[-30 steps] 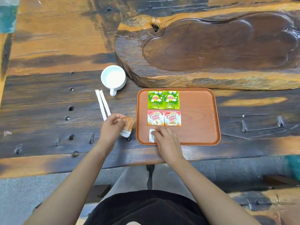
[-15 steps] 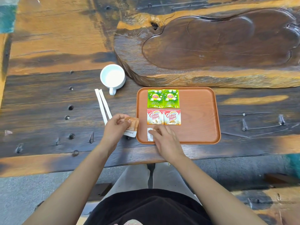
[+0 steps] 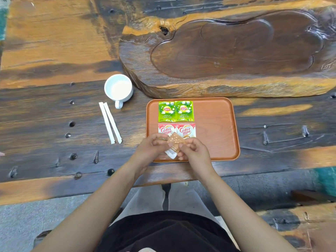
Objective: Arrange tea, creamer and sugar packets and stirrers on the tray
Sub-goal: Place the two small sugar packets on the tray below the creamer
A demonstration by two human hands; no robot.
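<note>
An orange-brown tray (image 3: 216, 128) lies on the wooden table. At its far left lie two green tea packets (image 3: 175, 111), and below them two red-and-white creamer packets (image 3: 187, 130). Over the tray's near left corner my left hand (image 3: 148, 149) and my right hand (image 3: 193, 150) meet, both pinching brown-and-white sugar packets (image 3: 174, 144). Whether a second sugar packet lies under my hands I cannot tell. Two white wrapped stirrers (image 3: 110, 122) lie side by side on the table left of the tray.
A white cup (image 3: 118, 88) stands beyond the stirrers. A big carved wooden slab (image 3: 232, 51) fills the table behind the tray. Bolt holes dot the dark plank at the left. The table's near edge runs just below the tray.
My left hand has carried its sugar packet right, from the table beside the tray to over the tray's near left corner. My right hand has lifted and now pinches the packets too.
</note>
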